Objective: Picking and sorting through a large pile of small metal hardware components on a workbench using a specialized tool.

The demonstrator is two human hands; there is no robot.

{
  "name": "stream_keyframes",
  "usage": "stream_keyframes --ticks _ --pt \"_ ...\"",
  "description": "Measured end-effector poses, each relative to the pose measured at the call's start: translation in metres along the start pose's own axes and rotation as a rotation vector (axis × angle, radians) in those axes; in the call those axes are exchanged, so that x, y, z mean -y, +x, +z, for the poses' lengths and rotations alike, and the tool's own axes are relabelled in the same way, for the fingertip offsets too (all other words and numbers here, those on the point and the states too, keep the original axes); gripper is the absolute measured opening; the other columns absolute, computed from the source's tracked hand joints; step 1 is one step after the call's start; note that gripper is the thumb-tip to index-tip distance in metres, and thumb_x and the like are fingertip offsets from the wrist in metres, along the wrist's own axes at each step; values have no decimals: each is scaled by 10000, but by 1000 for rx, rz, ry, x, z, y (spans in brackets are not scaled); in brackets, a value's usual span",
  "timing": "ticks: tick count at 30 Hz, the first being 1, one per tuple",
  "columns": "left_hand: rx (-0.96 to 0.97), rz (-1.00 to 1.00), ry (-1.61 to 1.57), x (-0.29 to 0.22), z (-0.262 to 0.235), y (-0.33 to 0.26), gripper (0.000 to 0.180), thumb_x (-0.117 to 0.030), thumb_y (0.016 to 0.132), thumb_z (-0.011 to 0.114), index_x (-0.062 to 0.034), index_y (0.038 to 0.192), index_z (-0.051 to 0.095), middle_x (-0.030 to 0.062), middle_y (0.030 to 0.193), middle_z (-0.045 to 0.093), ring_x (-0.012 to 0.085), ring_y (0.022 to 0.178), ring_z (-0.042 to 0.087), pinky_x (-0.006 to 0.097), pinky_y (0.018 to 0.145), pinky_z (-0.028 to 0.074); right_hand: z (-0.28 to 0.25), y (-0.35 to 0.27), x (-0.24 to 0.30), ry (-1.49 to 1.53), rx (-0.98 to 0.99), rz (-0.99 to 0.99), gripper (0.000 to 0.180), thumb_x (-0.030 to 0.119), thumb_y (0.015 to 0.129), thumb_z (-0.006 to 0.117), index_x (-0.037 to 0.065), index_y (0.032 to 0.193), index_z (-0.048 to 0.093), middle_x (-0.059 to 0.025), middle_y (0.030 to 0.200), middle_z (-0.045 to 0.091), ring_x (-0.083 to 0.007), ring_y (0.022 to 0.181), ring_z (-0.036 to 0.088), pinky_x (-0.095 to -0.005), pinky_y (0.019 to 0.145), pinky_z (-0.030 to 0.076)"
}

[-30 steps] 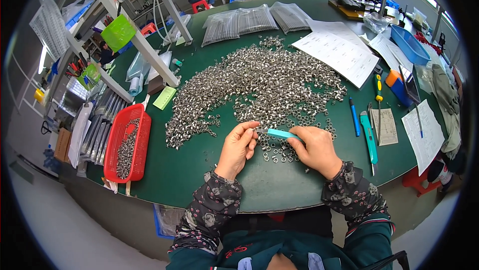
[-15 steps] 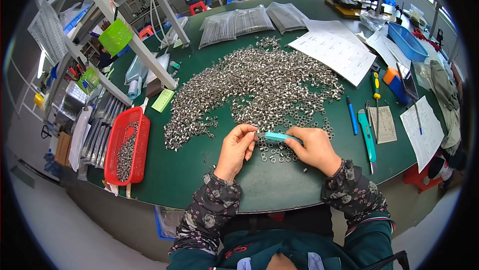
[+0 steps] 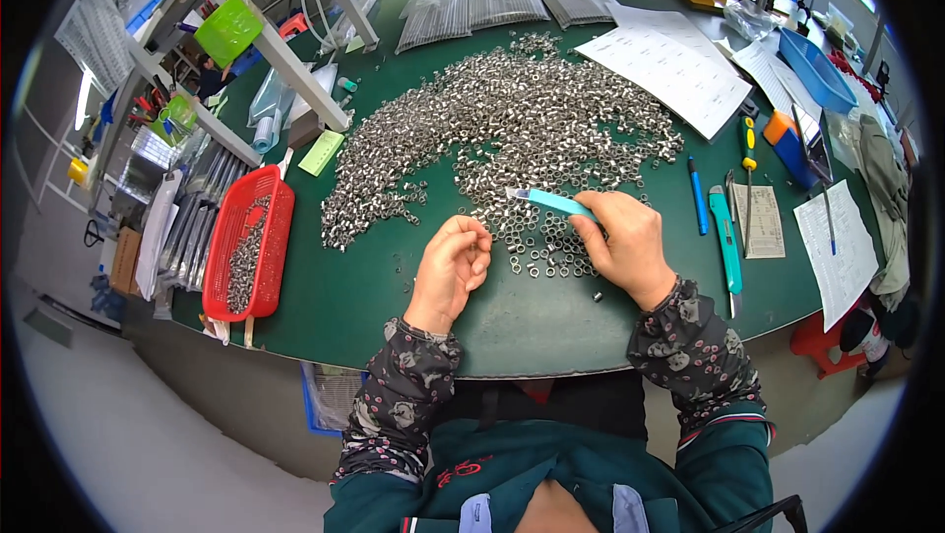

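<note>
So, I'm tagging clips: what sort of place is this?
Likely a small-parts workshop: metal rings heaped on a green worktable, a red basket of metal pieces, a yellow-handled screwdriver.

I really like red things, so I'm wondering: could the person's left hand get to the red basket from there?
Probably yes, with a stretch to the side. I see nothing tall on the green table between the left hand and the red basket.

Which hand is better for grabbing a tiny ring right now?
Probably the left hand: it's close to the metal rings and holds no visible tool, though it may hide something small. The right hand is gripping a teal-handled tool.
</note>
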State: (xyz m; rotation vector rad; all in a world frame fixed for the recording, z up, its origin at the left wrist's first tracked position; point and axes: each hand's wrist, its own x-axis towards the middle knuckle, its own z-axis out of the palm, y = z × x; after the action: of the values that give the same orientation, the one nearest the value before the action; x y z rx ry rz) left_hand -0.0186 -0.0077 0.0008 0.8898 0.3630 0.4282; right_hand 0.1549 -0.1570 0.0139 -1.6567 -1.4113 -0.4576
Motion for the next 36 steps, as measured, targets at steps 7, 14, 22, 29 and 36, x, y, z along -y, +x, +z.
stream_keyframes --ticks 7,14,22,29,36 --pt "-207 413 1211 24 22 -20 93 -35 739 659 -24 788 581 -32 690 470 45 618 432 191 541 367 -1 -2 3 -5 11 33 138 127 750 636 52 859 597 -85 683 585 -254 613 575 -348 535 447" --pt "-308 321 1530 27 33 -24 184 -145 700 701 -50 782 568 36 745 514 194 645 534 325 575 441 -1 -3 4 -19 15 22 137 150 758 634 64 854 588 -69 664 575 -244 613 573 -352 531 446" --pt "-253 495 1233 29 16 -17 105 -97 772 630 -45 807 545 47 750 526 133 589 496 268 483 401 2 -1 7 3 22 1 122 146 758 631 68 843 590 -74 646 565 -247 602 568 -352 523 443" --pt "-122 67 -112 13 -4 -22 59 -35 862 494 -51 917 506 55 817 543 38 552 405 139 371 266 1 -8 12 103 183 25 114 171 769 619 72 819 593 -85 637 570 -260 603 571 -369 513 436" --pt "-98 77 -114 14 -11 -20 119 -135 910 497 -39 967 540 30 805 518 30 546 380 138 371 265 4 -9 17 176 360 88 153 223 787 591 78 837 604 -102 665 587 -291 636 578 -407 555 439"
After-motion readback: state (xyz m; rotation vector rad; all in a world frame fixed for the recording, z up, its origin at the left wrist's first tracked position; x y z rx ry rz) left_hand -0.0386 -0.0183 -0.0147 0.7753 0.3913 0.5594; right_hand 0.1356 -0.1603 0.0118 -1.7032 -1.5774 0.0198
